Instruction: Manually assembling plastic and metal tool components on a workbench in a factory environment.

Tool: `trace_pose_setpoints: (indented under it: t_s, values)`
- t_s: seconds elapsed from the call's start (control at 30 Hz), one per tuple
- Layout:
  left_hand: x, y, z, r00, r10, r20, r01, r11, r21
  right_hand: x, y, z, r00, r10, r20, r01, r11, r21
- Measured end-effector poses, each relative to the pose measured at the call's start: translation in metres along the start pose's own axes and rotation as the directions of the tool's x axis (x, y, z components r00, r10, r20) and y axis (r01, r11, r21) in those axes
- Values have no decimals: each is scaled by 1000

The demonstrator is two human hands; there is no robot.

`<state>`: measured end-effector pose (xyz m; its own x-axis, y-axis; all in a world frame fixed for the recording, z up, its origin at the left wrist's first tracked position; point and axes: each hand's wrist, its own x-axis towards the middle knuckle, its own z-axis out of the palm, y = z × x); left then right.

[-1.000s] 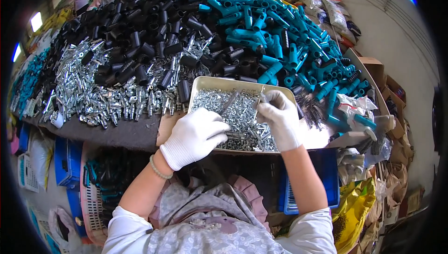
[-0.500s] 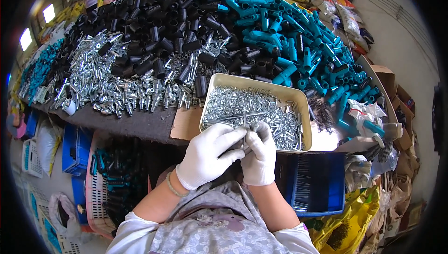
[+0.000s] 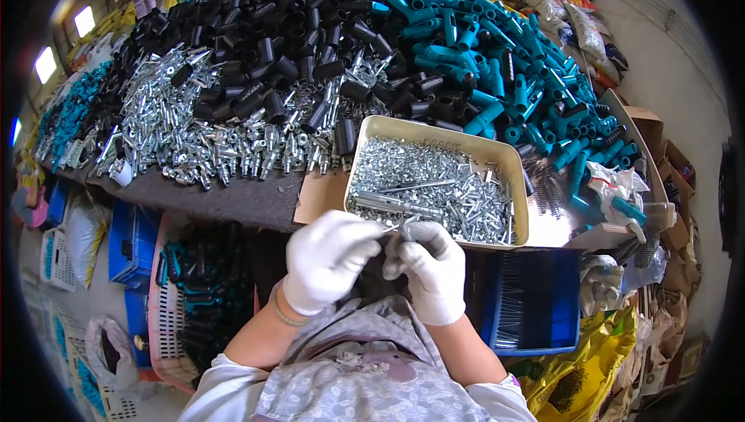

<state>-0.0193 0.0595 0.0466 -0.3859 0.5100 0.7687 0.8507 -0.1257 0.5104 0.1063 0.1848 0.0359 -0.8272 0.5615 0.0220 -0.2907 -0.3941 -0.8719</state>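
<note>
Cream tray [image 3: 521,197]: best to work over its near edge, I judge, so slips land inside.
Pinch: firm in my right hand [image 3: 431,271], light in my left hand [image 3: 327,259].
Right: closed on a small metal piece [image 3: 406,229].
Left: blurred; can't tell whether it grips the thin pin [image 3: 389,230].
Piece and pin: between my hands, by the tray's near edge, left of middle.

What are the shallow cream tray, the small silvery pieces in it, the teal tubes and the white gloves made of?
Shallow cream tray: perhaps painted metal or plastic; smooth, even colour leaves it open.
Small silvery pieces: likely shiny metal, from bright glints.
Teal tubes: probably moulded plastic, given uniform colour and soft sheen.
White gloves: apparently knit fabric, matte and closely fitting.
</note>
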Motion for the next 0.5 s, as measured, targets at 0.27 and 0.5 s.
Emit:
trace_pose_setpoints:
  t_s: [0.27,0.5]
  values:
    - [-30,-1,-31,640,-758,126,634,428,-644,-28,6,-30,936,316,158,-203,847,-491]
    - [-44,1,-39,532,-816,227,742,320,-590,-46,64,-24,662,430,614,25,806,-592]
